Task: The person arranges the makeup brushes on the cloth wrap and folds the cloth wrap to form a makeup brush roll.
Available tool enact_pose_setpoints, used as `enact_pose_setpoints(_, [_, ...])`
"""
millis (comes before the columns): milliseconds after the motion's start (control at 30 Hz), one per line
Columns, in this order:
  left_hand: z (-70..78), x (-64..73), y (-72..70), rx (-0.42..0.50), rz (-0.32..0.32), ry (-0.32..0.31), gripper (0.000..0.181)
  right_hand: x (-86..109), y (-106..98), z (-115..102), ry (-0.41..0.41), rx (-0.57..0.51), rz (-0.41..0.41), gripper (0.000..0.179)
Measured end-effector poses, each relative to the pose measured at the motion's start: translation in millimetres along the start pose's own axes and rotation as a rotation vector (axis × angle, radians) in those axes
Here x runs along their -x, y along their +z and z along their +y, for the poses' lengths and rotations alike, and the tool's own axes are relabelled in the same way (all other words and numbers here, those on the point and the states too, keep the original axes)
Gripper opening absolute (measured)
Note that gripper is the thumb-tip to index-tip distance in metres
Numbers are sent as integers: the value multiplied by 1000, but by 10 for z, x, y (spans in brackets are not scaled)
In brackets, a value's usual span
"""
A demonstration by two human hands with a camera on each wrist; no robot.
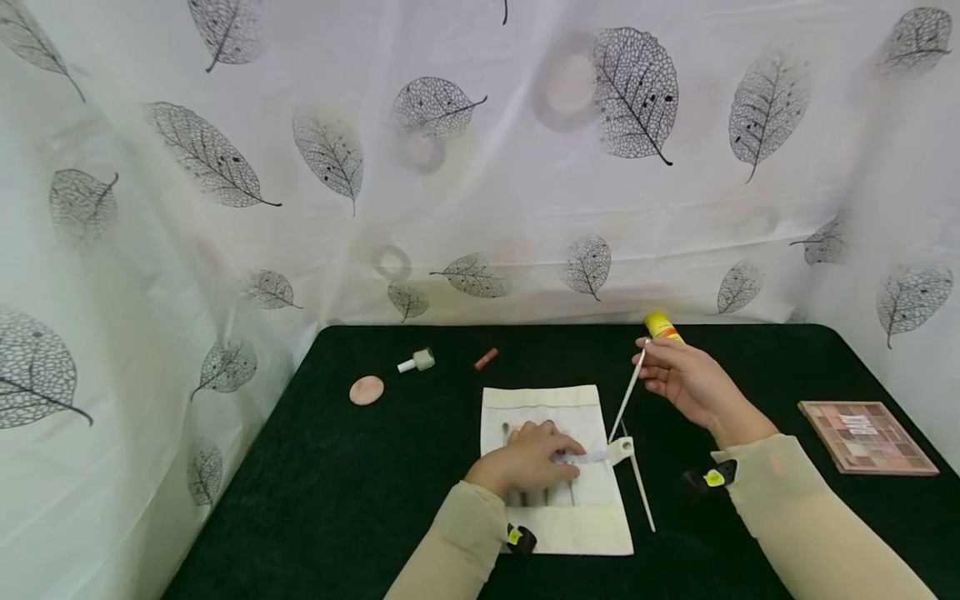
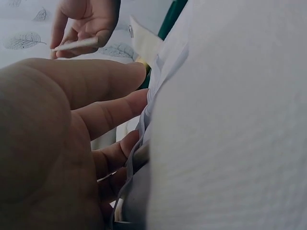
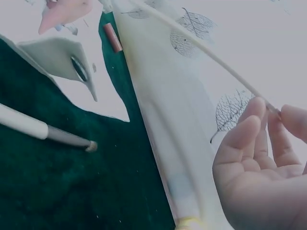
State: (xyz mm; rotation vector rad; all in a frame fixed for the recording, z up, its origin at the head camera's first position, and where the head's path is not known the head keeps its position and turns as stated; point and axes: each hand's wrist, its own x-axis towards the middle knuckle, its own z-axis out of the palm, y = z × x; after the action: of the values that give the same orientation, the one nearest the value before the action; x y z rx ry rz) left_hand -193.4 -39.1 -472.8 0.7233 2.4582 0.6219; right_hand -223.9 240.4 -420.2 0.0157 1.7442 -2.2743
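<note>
A cream fabric brush roll (image 1: 555, 530) lies unfolded on the dark green tabletop, with several slim tools under its pale elastic band (image 2: 165, 72). My left hand (image 1: 528, 460) rests on the roll, its fingertips touching the band. Between thumb and fingertips, my right hand (image 1: 686, 379) pinches the upper end of a thin white-handled makeup brush (image 1: 628, 392). That brush slants down to the roll's right edge, close by a tab with a metal snap (image 1: 621, 451). A second white-handled brush (image 3: 45, 129) lies on the green cloth right of the roll.
Behind the right hand is a yellow tube (image 1: 660, 325). An eyeshadow palette (image 1: 870, 437) lies at the right. Further back left are a round pink item (image 1: 367, 390), a white-capped nail polish bottle (image 1: 422, 359) and a small reddish stick (image 1: 486, 359). A leaf-printed curtain (image 1: 480, 167) encloses the table.
</note>
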Motion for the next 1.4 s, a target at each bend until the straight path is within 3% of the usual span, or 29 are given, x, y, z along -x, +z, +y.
enact_pose_setpoints(233, [24, 22, -14, 26, -3, -8, 29, -115, 131, 84, 9, 210, 87, 28])
enact_pose_setpoints(567, [19, 17, -18, 35, -4, -1, 27, -271, 278, 224, 56, 293, 95, 56])
enact_pose_setpoints(1100, [-7, -15, -7, 19, 11, 14, 25, -425, 350, 354, 71, 388, 22, 47])
enact_pose_setpoints(1400, [-16, -8, 3, 15, 9, 2, 23, -471, 377, 356, 132, 416, 27, 50])
